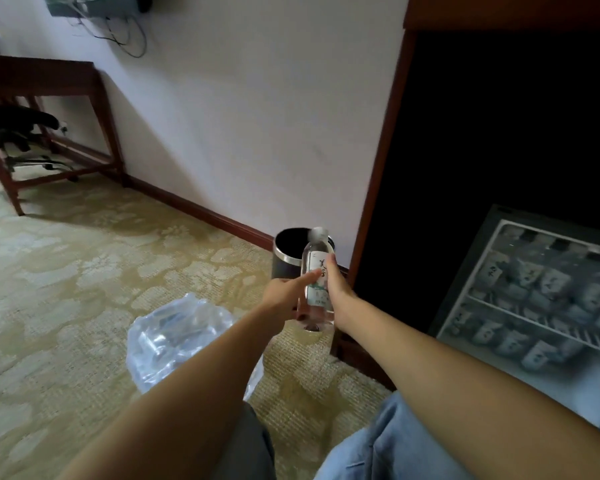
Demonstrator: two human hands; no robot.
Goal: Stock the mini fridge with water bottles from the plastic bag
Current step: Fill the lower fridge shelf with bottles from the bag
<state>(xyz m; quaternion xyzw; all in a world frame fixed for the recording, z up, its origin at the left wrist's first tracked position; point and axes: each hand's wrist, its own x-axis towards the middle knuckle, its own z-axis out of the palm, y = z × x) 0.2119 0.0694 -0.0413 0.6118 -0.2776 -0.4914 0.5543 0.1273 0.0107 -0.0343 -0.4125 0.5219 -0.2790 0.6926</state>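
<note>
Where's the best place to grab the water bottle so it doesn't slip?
Close your grip round the labelled middle of the water bottle, coming from the right side, as the right hand does. The bottle stands upright and its body is round and straight there, while the cap is narrow.

Single view, head-worn wide-angle camera. The lens sits above the person's own lap and faces forward and down. The pale blue denim knee (388,445) lies directly beneath it at the lower edge. Both bare forearms run from that edge towards mid-frame. There the left hand (284,297) and right hand (338,292) share a grip on the clear plastic water bottle (315,268) at close range. The cream floral-patterned carpet (66,289) fills the left foreground. The open mini fridge with white wire shelves (534,299) lies near at the right edge. The plain white wall (239,116) spans the upper frame, and the dark red wooden worktop (42,77) stands farthest off at upper left.
</note>
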